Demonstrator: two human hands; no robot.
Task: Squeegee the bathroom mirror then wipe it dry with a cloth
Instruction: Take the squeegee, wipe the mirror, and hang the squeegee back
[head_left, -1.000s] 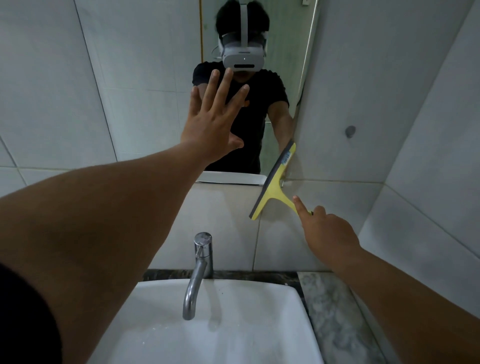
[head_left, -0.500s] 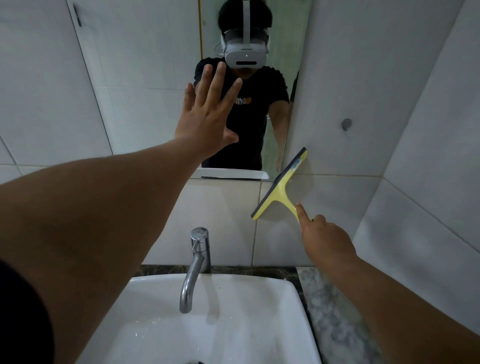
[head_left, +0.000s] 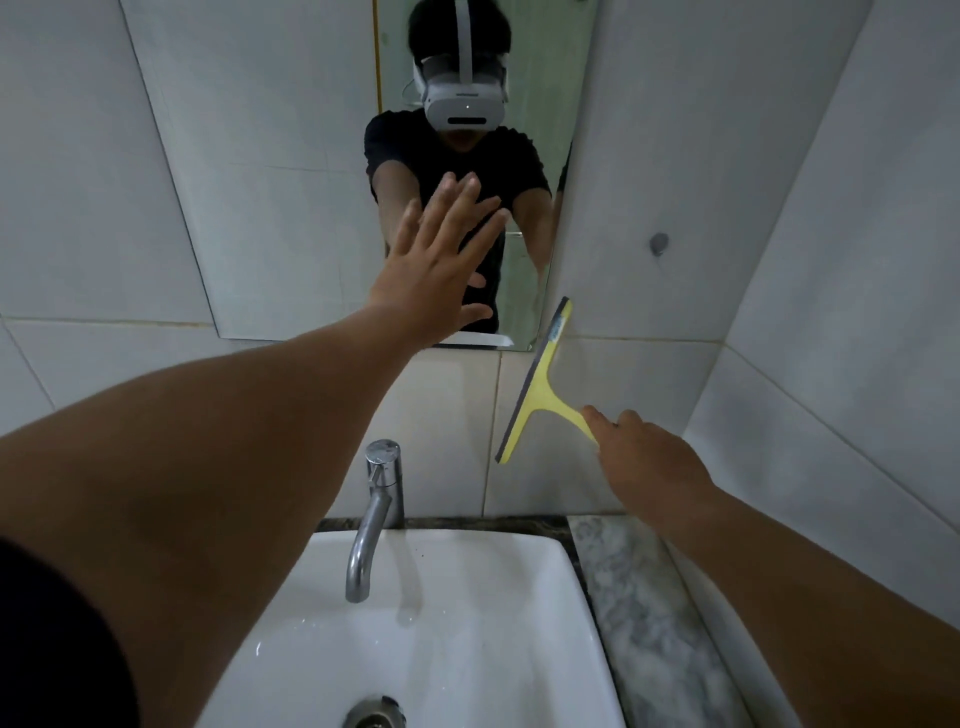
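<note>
The bathroom mirror (head_left: 291, 171) hangs on the tiled wall above the sink and reflects a person in a black shirt wearing a white headset. My left hand (head_left: 439, 265) is spread flat, fingers apart, against the lower part of the glass. My right hand (head_left: 644, 457) grips the handle of a yellow squeegee (head_left: 537, 387). The squeegee's dark blade stands almost upright, below and to the right of the mirror's lower right corner, over the wall tiles. No cloth is in view.
A white sink (head_left: 467, 613) with a chrome tap (head_left: 374, 514) lies directly below. A marble counter strip (head_left: 639, 603) runs along the right of the sink. The tiled side wall (head_left: 857, 260) closes in on the right, with a small round fitting (head_left: 658, 243) on the back wall.
The squeegee has dropped off the mirror's right edge to the tiles below it, its blade now steeper. My left hand stays flat on the glass. The view has tilted down slightly.
</note>
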